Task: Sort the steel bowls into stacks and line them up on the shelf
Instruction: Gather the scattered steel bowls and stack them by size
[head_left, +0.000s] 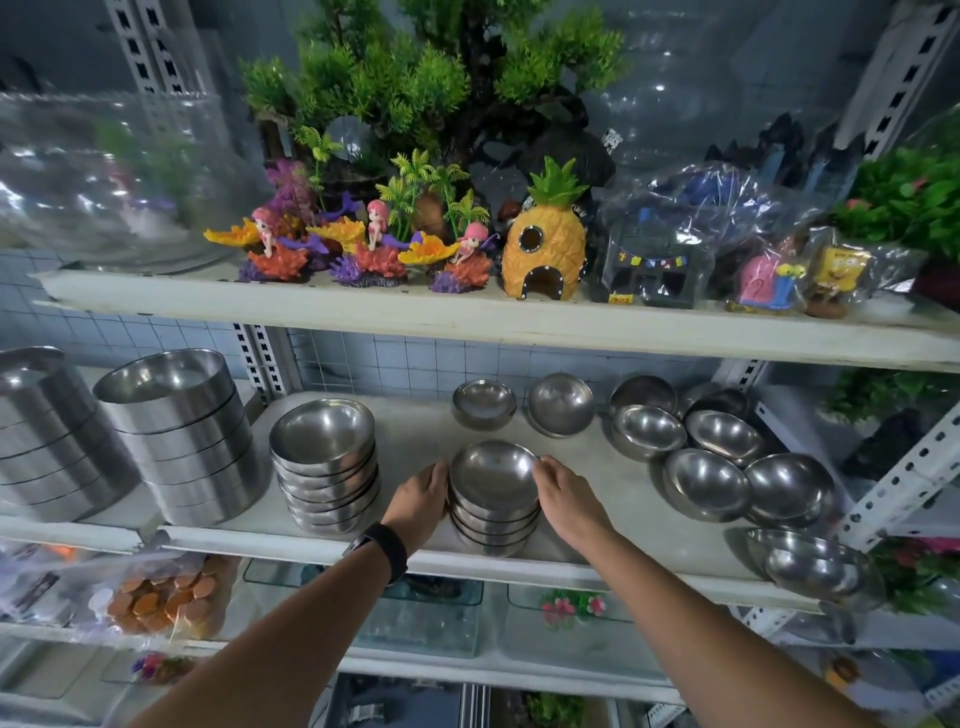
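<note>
A short stack of steel bowls (493, 493) stands near the front edge of the white shelf (415, 431). My left hand (421, 501) presses against its left side and my right hand (563, 491) grips its right rim, so both hold the stack. A taller stack of wider bowls (324, 457) stands just to the left. Loose bowls lie scattered to the right (709, 480), some tilted, and two more sit at the back (484, 402). One bowl (815, 564) hangs over the front right edge.
Two tall stacks of straight-walled steel pans (182, 431) fill the shelf's left end. The upper shelf board (519, 322) with aquarium ornaments hangs low above the bowls. Perforated metal posts (904, 467) stand at the right. Glass tanks sit on the shelf below.
</note>
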